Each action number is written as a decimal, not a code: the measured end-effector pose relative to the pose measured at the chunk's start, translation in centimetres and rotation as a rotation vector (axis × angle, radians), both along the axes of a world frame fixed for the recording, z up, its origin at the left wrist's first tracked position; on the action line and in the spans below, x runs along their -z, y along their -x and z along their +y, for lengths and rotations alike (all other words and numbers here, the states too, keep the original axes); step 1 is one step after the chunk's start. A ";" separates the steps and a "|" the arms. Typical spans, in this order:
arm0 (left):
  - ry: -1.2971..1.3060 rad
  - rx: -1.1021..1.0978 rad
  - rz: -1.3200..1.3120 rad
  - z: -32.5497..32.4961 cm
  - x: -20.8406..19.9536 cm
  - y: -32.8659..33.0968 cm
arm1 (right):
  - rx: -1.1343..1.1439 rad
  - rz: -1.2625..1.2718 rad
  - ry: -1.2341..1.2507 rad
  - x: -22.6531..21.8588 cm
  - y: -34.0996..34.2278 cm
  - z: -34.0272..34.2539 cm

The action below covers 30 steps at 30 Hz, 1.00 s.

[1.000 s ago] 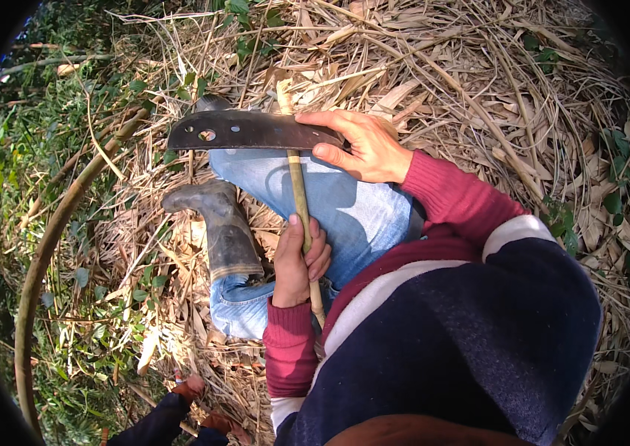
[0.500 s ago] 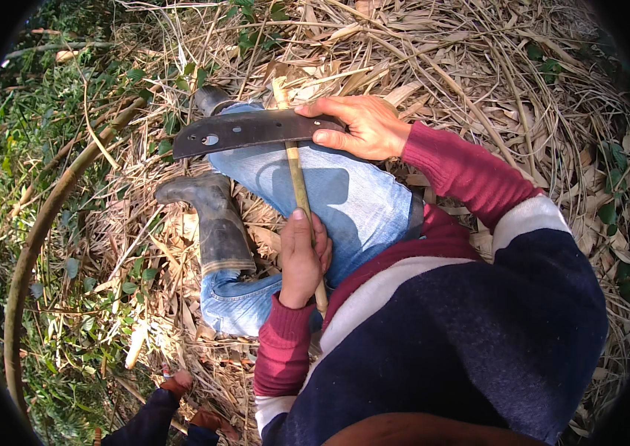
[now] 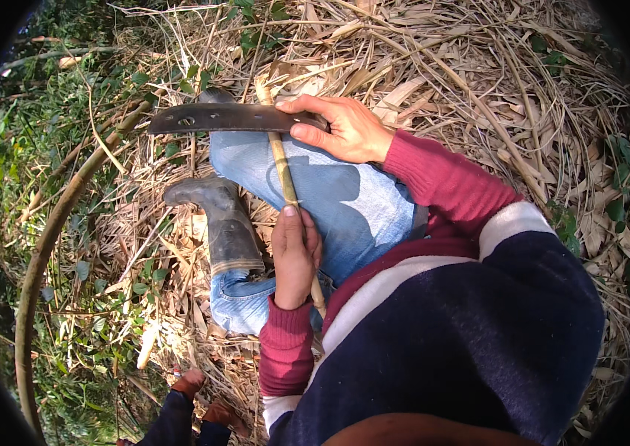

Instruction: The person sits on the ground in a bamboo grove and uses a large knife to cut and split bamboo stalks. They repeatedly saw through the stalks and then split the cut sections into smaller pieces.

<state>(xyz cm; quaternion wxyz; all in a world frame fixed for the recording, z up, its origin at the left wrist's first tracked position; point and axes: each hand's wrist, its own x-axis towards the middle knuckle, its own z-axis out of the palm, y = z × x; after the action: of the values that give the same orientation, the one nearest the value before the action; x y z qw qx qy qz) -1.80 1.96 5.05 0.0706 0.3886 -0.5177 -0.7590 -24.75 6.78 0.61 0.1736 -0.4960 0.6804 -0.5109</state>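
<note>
Left hand (image 3: 294,256) closed around stick (image 3: 283,167)

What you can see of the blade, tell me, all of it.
The blade is long, broad, flat and dark, apparently metal, with several holes along it. It lies sideways across the stick, near the stick's far end. The right hand grips its right end, partly covering it. Whether its edge touches the stick is unclear.
</note>
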 end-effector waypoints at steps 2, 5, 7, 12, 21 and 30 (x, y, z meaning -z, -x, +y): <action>0.045 0.009 -0.017 -0.2 0.1 -0.3 | -0.002 0.159 -0.025 -0.8 0.0 0.5; 0.194 0.015 -0.094 0.1 0.3 -0.1 | 0.012 0.200 0.065 -0.2 0.6 0.9; 0.324 0.058 -0.092 -0.1 0.8 -0.4 | -0.011 0.213 0.006 -0.8 1.0 1.5; 0.404 0.100 -0.116 -0.3 0.4 -0.6 | -0.120 0.267 -0.049 -0.8 2.9 2.4; 0.880 0.111 -0.169 1.5 0.9 1.0 | -0.107 0.311 -0.131 -1.1 2.9 1.2; 0.969 0.084 -0.222 1.9 0.8 1.9 | 0.023 0.236 -0.192 -0.7 0.9 -0.5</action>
<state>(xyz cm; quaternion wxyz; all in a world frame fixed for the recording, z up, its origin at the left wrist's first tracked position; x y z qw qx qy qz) -3.68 3.86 4.29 0.1570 0.3684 -0.8304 -0.3873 -25.67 6.28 1.32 0.1333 -0.5259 0.7472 -0.3838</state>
